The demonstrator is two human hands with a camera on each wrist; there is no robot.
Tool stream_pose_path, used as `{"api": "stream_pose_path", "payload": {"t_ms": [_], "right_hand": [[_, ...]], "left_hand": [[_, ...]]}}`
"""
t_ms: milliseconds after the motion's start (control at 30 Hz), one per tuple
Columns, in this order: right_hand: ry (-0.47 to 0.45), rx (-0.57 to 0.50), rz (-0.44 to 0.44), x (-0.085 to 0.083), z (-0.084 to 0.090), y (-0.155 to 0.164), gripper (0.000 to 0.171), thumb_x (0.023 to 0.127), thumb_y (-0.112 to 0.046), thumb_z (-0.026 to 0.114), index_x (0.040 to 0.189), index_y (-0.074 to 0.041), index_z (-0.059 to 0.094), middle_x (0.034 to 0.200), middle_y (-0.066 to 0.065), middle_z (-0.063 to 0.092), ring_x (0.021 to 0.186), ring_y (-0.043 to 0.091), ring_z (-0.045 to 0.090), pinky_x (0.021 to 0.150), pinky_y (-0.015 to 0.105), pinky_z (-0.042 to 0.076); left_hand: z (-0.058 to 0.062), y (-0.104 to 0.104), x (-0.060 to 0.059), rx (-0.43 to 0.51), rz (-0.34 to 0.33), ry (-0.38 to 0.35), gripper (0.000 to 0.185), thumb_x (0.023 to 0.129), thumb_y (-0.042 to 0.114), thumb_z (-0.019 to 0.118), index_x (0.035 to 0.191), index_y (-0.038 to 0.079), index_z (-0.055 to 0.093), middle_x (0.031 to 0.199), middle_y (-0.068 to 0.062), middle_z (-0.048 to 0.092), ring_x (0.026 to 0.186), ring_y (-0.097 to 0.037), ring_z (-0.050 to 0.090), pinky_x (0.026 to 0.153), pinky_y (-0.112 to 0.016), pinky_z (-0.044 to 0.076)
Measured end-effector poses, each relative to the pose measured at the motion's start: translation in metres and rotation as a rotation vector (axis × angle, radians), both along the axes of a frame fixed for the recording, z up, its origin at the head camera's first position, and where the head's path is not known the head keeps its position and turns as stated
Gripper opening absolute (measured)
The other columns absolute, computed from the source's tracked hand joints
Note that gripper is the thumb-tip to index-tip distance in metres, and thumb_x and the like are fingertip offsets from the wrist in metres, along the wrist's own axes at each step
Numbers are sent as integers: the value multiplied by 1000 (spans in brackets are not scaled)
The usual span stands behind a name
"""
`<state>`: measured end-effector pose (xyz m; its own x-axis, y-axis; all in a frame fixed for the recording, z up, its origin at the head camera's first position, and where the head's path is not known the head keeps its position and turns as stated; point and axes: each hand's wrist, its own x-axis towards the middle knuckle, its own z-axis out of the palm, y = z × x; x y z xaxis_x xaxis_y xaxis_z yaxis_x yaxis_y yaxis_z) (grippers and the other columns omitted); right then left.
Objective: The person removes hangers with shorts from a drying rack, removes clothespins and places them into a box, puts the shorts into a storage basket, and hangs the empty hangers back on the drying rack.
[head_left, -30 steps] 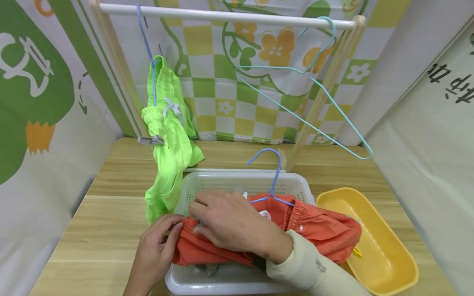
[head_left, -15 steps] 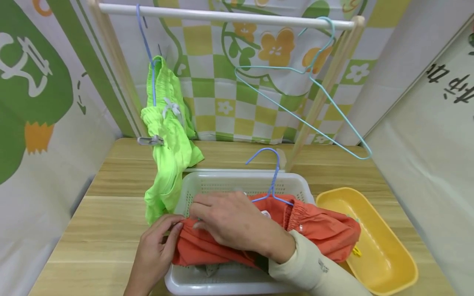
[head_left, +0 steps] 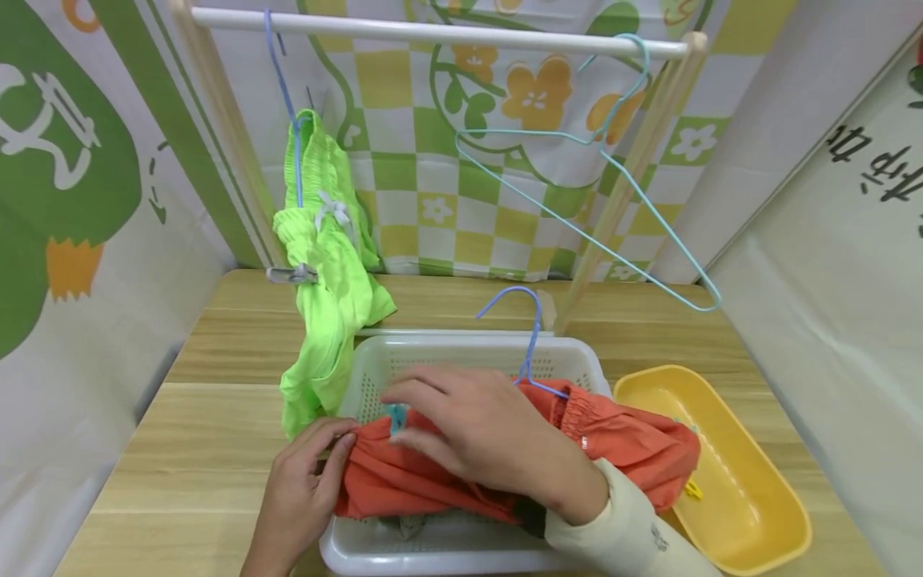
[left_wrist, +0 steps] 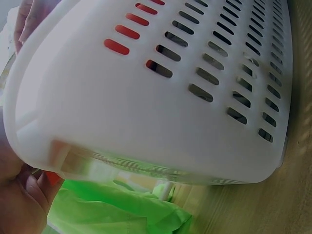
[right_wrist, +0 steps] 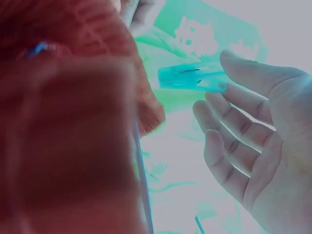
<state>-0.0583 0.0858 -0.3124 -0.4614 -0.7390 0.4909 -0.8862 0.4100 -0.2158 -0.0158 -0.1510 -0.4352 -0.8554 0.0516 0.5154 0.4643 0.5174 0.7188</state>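
Observation:
Red shorts (head_left: 627, 441) with a gathered elastic waistband lie bunched across a white perforated basket (head_left: 433, 565), and a blue hanger (head_left: 534, 340) stands up out of them. My left hand (head_left: 303, 489) pinches the left end of the shorts between thumb and fingers. Just right of it, my right hand (head_left: 483, 433) holds a teal clothespin (right_wrist: 192, 76) by its handle end, between thumb and index finger. In the right wrist view the clothespin points at the edge of the red fabric, and the other fingers are loosely bent. My right hand and sleeve hide the middle of the shorts.
Bright green shorts (head_left: 328, 264) with a grey clip (head_left: 292, 274) hang at the left of a rack rail (head_left: 433, 30). A bare teal hanger (head_left: 548, 210) hangs at the right. A yellow tray (head_left: 750, 481) holding a yellow clip (head_left: 692, 487) stands right of the basket.
My right hand has shifted slightly right and its fingers have spread, so the teal clothespin now shows in the head view. My left hand keeps its place on the red shorts.

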Motion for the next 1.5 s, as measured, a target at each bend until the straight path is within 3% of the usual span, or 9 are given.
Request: {"api": "stream_pose_path", "payload": {"t_ms": [233,400,567,633,700,767,867,1233,1500], "right_hand": [[41,-106,-71,6,3,34,32,99,-31,72,124,-11,68,120,-2,68,95,9,67,77,29,57],[8,-181,-198,16,2,72,38,104,-41,61,125,-9,69,121,0,69,94,14,68,74,29,55],[-6,-245,-331,24,0,119,48,103,-48,59,125,-7,70,116,2,69,89,12,65,72,20,53],[-14,-260,-384,27,0,141,46,102,-45,64,125,-6,70,113,1,69,89,9,63,71,15,50],[-27,-272,-445,29,-1,162,37,97,-28,75,125,-4,70,112,2,68,93,7,61,73,12,49],[-45,-269,-501,32,-4,181,39,89,-6,81,126,-3,69,113,2,68,95,5,61,74,11,49],[-73,-242,-586,34,-11,203,58,74,16,83,127,-3,69,116,3,67,95,2,60,72,9,49],[-217,-85,-723,33,-62,252,42,86,2,80,126,-3,67,115,8,67,91,-11,56,64,11,49],[-381,15,-773,34,-74,264,37,96,-8,74,131,-3,64,122,15,66,91,-3,58,61,24,55]], "left_hand": [[-5,1,-2,16,-7,48,34,90,-16,69,108,13,74,104,6,70,91,-12,67,68,-17,56],[-7,0,-2,23,-7,48,33,90,-15,69,107,13,74,103,5,70,89,-12,67,67,-16,56],[-7,0,-3,25,-13,54,32,90,-15,68,107,12,74,103,4,70,88,-12,67,68,-15,55],[-7,1,-3,27,-18,59,33,90,-16,68,107,12,73,102,4,70,88,-13,66,68,-15,54],[-7,1,-3,28,-21,59,33,91,-15,68,107,12,73,102,4,70,88,-13,66,68,-15,54],[-6,1,-3,24,-18,56,32,91,-14,68,107,13,73,102,5,70,87,-12,65,68,-15,53],[-6,1,-3,18,-20,57,32,91,-14,68,107,13,73,102,5,70,87,-12,65,68,-15,53],[-5,-2,-3,22,-23,78,34,89,-17,68,107,11,73,102,2,70,85,-12,65,64,-15,53],[-4,-1,-2,18,-20,49,33,91,-15,68,107,13,73,103,4,70,86,-11,65,63,-15,53]]}}
